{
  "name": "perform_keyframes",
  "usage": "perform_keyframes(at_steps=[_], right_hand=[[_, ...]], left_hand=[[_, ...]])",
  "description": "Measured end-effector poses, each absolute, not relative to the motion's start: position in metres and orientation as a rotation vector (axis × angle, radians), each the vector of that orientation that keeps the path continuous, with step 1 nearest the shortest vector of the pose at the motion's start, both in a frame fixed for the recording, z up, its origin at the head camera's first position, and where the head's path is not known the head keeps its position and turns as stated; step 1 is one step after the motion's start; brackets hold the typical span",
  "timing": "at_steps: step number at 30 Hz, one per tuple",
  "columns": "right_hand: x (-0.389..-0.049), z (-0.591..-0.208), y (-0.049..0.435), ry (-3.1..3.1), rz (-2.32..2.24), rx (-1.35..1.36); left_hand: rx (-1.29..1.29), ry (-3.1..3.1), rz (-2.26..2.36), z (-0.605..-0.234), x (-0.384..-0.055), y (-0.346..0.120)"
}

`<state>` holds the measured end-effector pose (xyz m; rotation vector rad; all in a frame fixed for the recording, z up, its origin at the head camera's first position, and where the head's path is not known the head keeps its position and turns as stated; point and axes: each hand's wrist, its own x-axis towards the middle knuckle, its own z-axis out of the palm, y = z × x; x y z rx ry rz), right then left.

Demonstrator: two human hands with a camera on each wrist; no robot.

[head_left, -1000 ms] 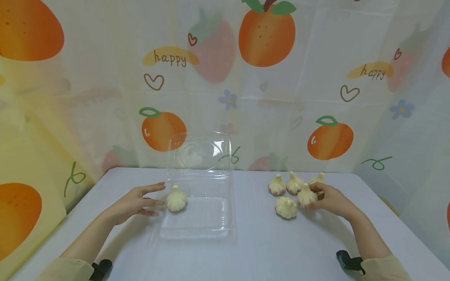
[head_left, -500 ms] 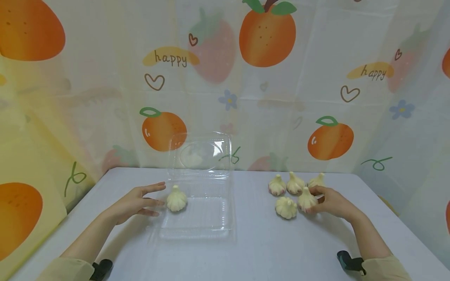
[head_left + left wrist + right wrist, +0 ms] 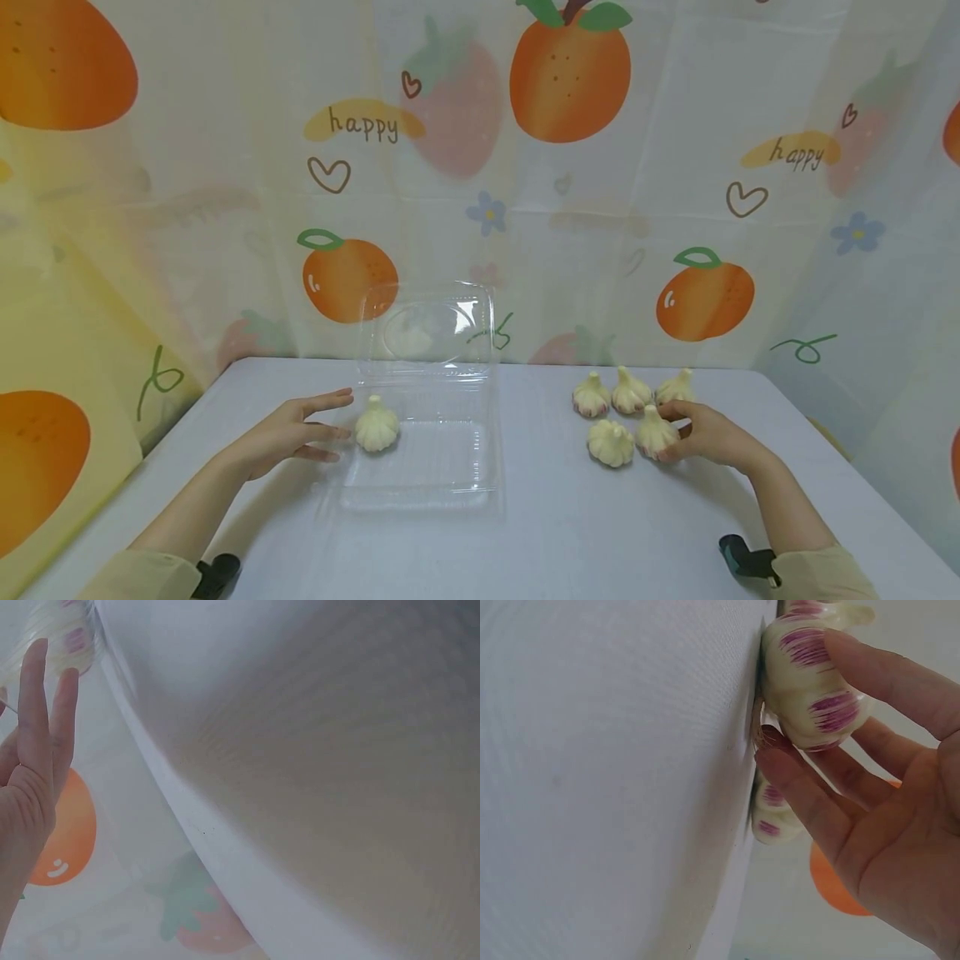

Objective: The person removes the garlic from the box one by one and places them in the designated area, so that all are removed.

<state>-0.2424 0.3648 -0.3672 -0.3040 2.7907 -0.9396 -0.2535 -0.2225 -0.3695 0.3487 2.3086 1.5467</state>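
A whitish garlic bulb (image 3: 656, 435) with purple streaks stands on the white table, and my right hand (image 3: 708, 433) holds it from the right. In the right wrist view the thumb (image 3: 885, 679) lies along one side of the bulb, with the other fingers curved round behind and under it. My left hand (image 3: 296, 429) reaches its spread fingers toward the left side of a clear plastic clamshell box (image 3: 420, 500), holding nothing. Inside the box, at its left, sits one garlic bulb (image 3: 377, 425). The box's lid (image 3: 427, 329) stands raised at the back.
Several more garlic bulbs stand close round the held one, including a bulb (image 3: 611, 443) at its left and a bulb (image 3: 677, 386) behind. A fruit-print curtain (image 3: 562, 275) hangs behind the table (image 3: 547, 533).
The garlic bulb at my right hand has come slightly down and nearer, ending more upright beside its neighbour. My right hand has shifted a little with it. The left hand has not moved.
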Motion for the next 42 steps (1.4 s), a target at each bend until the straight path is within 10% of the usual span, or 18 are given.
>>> perform_keyframes(at_steps=[42], right_hand=[[-0.242,-0.357,0.36,2.9,-0.96,-0.271]], left_hand=[[0.37,2.3,1.555,-0.371,-0.253,-0.223]])
